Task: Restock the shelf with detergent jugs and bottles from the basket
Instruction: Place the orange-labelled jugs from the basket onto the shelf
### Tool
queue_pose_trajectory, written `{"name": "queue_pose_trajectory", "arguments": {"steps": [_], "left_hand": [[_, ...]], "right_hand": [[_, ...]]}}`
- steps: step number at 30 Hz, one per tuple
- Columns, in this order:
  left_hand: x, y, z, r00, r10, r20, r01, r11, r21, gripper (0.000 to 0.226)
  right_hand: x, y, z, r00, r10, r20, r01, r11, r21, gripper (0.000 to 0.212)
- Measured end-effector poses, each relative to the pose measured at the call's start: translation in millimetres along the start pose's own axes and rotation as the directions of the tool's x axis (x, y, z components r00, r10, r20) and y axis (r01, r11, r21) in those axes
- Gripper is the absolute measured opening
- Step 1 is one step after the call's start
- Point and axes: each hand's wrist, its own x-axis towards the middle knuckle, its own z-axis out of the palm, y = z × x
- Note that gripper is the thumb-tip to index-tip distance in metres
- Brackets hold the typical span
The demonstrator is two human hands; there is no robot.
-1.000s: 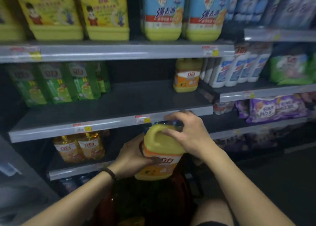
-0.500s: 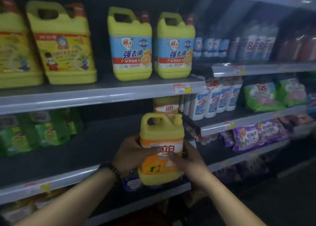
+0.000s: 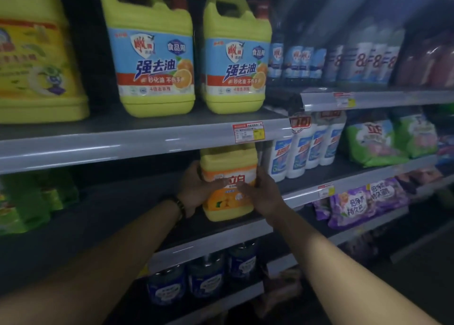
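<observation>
A yellow detergent jug (image 3: 228, 167) with an orange label stands upright on the grey middle shelf (image 3: 216, 236), its top hidden under the shelf above. My left hand (image 3: 196, 189) grips its left side, thumb across the label. My right hand (image 3: 260, 192) holds its right side with the fingers wrapped over the front. The basket is out of view.
Two large green-yellow jugs (image 3: 152, 54) stand on the upper shelf (image 3: 122, 140), another yellow one at far left. White bottles (image 3: 302, 147) stand right of the held jug. Green bottles (image 3: 32, 201) sit at the left, dark blue bottles (image 3: 204, 278) below, purple bags (image 3: 363, 201) lower right.
Both hands lifted the jug from low down, moved it forward under the upper shelf and set it on the middle shelf. My right hand shifted from the handle to the jug's side.
</observation>
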Motion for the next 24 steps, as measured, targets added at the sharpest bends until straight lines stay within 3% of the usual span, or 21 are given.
{"name": "queue_pose_trajectory", "arguments": {"steps": [2, 5, 9, 13, 15, 17, 19, 22, 24], "left_hand": [[3, -18, 4, 0.999, 0.049, 0.002, -0.049, 0.999, 0.014, 0.095], [2, -28, 11, 0.996, 0.089, 0.003, -0.089, 0.994, 0.057, 0.078], [2, -27, 13, 0.993, 0.119, 0.021, -0.121, 0.985, 0.124, 0.068], [-5, -15, 1, 0.988, 0.070, 0.139, -0.112, 0.940, 0.324, 0.042], [-18, -15, -10, 0.998, 0.019, 0.059, -0.045, 0.874, 0.484, 0.032], [-45, -18, -24, 0.997, 0.045, -0.068, 0.008, 0.779, 0.626, 0.037], [-82, -17, -38, 0.994, 0.095, -0.060, -0.029, 0.730, 0.683, 0.035], [-141, -25, -67, 0.991, 0.127, -0.044, -0.053, 0.668, 0.742, 0.007], [-175, -40, -87, 0.983, 0.157, -0.094, -0.018, 0.593, 0.805, 0.011]], "right_hand": [[-1, 12, 2, 0.999, -0.009, -0.042, 0.004, 0.994, -0.107, 0.057], [-2, 19, 3, 0.992, -0.039, -0.118, 0.007, 0.966, -0.260, 0.059], [-1, 10, 6, 0.989, 0.023, -0.144, -0.066, 0.953, -0.295, 0.059], [-18, 4, 12, 0.978, 0.083, -0.191, -0.143, 0.934, -0.328, 0.049], [-37, 5, 15, 0.976, 0.045, -0.213, -0.120, 0.928, -0.352, 0.042], [-58, 10, 19, 0.974, -0.034, -0.225, -0.069, 0.899, -0.433, 0.032], [-83, 16, 28, 0.974, -0.069, -0.215, -0.038, 0.889, -0.456, 0.027], [-128, 24, 51, 0.991, -0.023, -0.133, -0.038, 0.898, -0.438, 0.011], [-159, 35, 70, 0.998, -0.002, -0.061, -0.023, 0.915, -0.402, 0.009]]}}
